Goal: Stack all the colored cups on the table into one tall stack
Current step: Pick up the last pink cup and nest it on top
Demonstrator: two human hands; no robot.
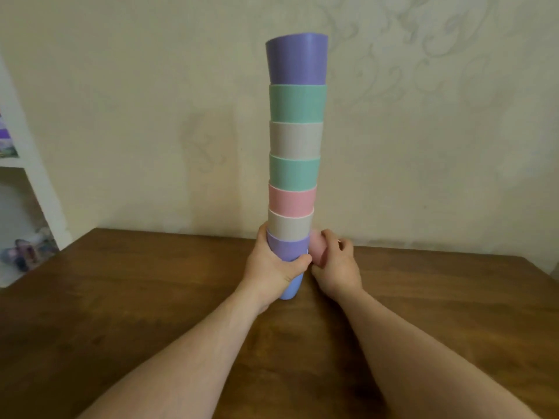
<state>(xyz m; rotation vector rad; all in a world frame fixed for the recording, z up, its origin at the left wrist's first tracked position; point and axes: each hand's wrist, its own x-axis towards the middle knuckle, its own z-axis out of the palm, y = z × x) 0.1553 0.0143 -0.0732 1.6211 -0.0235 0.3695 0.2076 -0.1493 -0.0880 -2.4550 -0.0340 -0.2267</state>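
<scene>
Head view looks down over both forearms at a tall stack of cups (pixel 295 164) standing near the far edge of the brown wooden desk (pixel 121 297), close to the beige wall (pixel 151 101). The stack's long axis runs upright, leaning very slightly left toward its base, and every cup sits mouth up, nested in the one below. From the top the visible bands read purple cup (pixel 297 58), green, beige, green, pink, beige, purple, and a light blue cup (pixel 291 288) at the bottom, whose base touches the desk.

The left hand (pixel 272 267) wraps the lower part of the stack, its fingers clenched around the lower purple and blue cups, thumb across the front. This hand covers most of the blue cup, so only its lower end shows.

The right hand (pixel 335 264) sits just beside the stack on its right, fingers curled around a pink cup (pixel 317 249). Only a small rounded part of that cup shows between the fingers and the stack; which way it points is unclear, and whether it touches the stack cannot be told.

At the left edge a white shelf (pixel 27 176) is cut off by the frame, its blurred contents too indistinct to name.
</scene>
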